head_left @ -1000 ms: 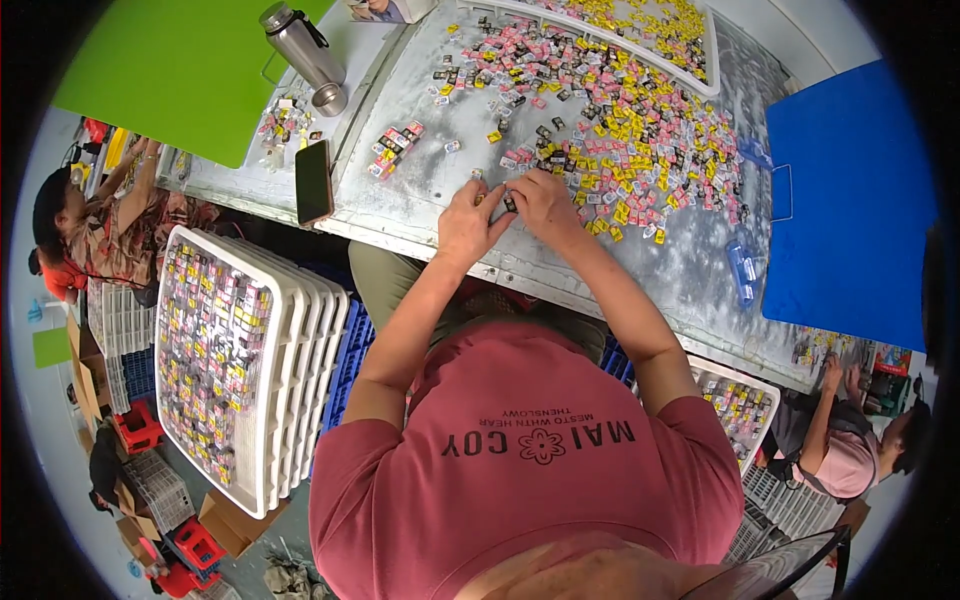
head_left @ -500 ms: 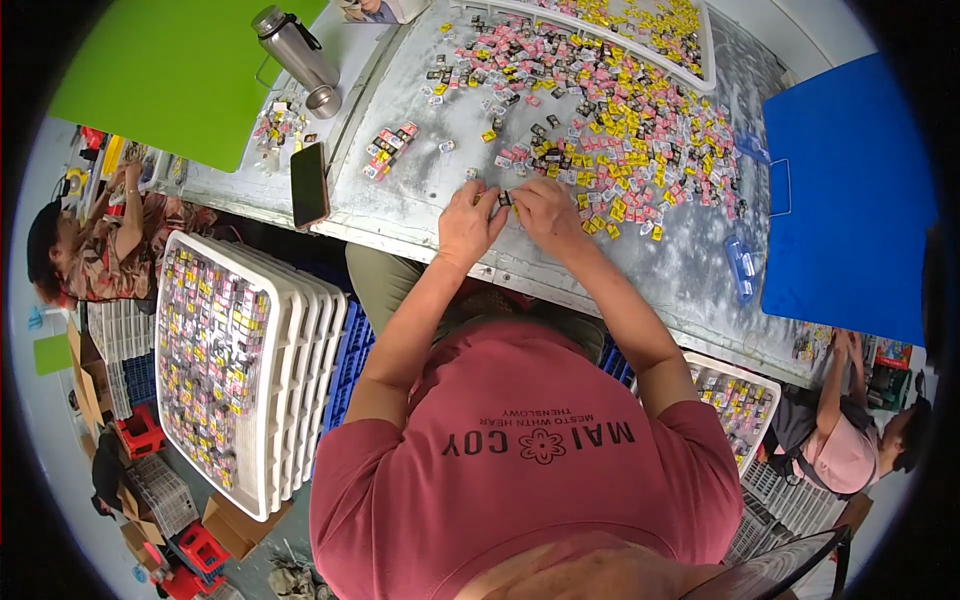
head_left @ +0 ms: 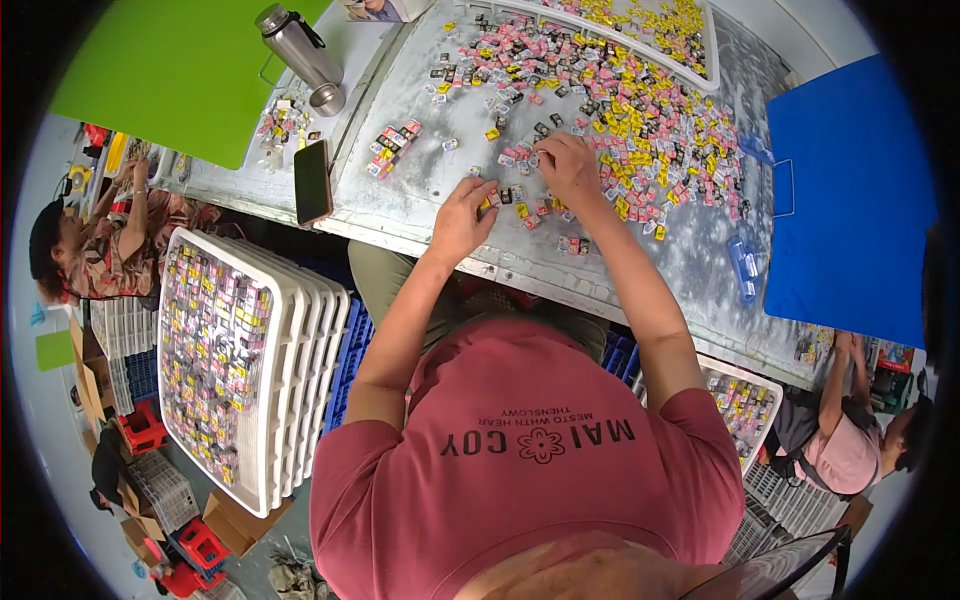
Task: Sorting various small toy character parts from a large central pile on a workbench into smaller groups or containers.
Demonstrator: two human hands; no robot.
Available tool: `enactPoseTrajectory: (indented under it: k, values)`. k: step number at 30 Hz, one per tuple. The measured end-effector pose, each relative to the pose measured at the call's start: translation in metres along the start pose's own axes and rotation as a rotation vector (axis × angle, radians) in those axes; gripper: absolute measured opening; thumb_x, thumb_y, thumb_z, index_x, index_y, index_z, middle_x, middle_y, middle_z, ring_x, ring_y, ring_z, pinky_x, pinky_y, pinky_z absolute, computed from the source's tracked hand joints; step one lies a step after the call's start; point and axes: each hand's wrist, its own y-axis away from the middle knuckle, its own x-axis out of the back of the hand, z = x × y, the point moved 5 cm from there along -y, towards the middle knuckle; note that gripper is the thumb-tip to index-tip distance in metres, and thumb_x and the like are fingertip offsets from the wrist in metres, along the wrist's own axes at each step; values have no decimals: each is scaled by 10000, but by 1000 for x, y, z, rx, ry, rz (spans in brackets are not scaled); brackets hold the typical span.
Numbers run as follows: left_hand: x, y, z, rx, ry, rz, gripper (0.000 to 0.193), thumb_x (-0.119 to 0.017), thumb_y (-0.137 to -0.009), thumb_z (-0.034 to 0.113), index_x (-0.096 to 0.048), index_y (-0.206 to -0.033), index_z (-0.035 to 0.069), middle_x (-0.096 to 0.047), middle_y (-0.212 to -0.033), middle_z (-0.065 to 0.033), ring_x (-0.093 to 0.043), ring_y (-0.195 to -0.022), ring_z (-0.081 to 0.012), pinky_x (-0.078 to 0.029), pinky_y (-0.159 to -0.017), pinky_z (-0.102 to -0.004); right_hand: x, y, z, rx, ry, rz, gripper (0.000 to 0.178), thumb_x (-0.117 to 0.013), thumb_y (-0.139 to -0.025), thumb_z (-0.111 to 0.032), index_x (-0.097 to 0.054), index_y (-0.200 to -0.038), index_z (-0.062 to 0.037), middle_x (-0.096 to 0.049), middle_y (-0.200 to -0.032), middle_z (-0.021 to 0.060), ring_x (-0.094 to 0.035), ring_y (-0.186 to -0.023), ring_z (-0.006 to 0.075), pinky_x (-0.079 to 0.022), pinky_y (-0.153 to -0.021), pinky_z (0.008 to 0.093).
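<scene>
Sits at a gray tabletop (head_left: 380, 212) in a dusty-red T-shirt, with a dark smartphone (head_left: 312, 183) lying near its edge. Holds one end of a short row of printed blocks (head_left: 512, 193) in the left hand (head_left: 462, 218), to the right of the phone, pinching the end block between the fingers and thumb. Has the right hand (head_left: 568, 172) farther right of the phone, at the fringe of a loose pile of blocks (head_left: 640, 140) in pink, yellow, black and white, with fingers bent and tips close together; cannot tell whether pinching a block there. Has a tight cluster of blocks (head_left: 396, 148) just right of the phone and a small group of blocks (head_left: 573, 245) well to its right. Faces, beyond the phone, a steel bottle (head_left: 300, 50) with a metal cup (head_left: 327, 99) beside it, and a green board (head_left: 170, 80) to its upper left. Has a blue board (head_left: 845, 190) and a white tray (head_left: 713, 50) of mostly yellow pieces far to the phone's right, and a stack of white trays (head_left: 268, 400) below the phone. Shares the room with a seated co-worker (head_left: 110, 240) left of the phone and another in pink (head_left: 840, 450) far to its right.
</scene>
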Motion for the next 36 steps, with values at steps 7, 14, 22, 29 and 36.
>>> enactPoseTrajectory:
  k: [7,14,22,29,36]
  values:
    - [-1,-4,-6,-14,53,-36,402,-715,-854,-28,-696,-1252,23,-663,-1183,-149,-683,-852,-296,-561,-750,-353,6,29,-31,75,-178,-183,92,-740,-821,-62,-726,-911,-70,-725,-941,78,-688,-873,305,-518,-773,419]
    - [-3,-7,-3,-28,56,-48,420,-707,-848,-44,-686,-1263,22,-669,-1170,-151,-683,-897,-318,-560,-746,-354,5,42,-32,151,-203,-203,146,-761,-777,-65,-717,-916,-63,-714,-937,82,-681,-878,310,-526,-799,430]
    - [-6,-7,-6,-13,43,-65,431,-711,-842,-39,-678,-1267,22,-667,-1174,-142,-679,-874,-294,-558,-739,-344,3,38,-23,38,-187,-211,229,-783,-761,-84,-717,-977,-49,-714,-1023,109,-689,-946,335,-539,-832,422]
    - [-6,-5,-4,-47,42,-28,437,-720,-847,-28,-679,-1277,31,-649,-1186,-144,-677,-862,-264,-555,-741,-328,7,34,1,-123,-298,-140,226,-769,-784,-90,-734,-1002,-42,-689,-1006,101,-672,-959,314,-537,-819,445]
    - [-3,-1,-7,86,121,-62,446,-740,-842,-30,-690,-1278,42,-626,-1204,-131,-641,-796,-195,-548,-728,-308,12,31,-3,14,-93,-157,167,-723,-816,-79,-740,-981,-67,-673,-987,83,-662,-958,313,-515,-841,455]
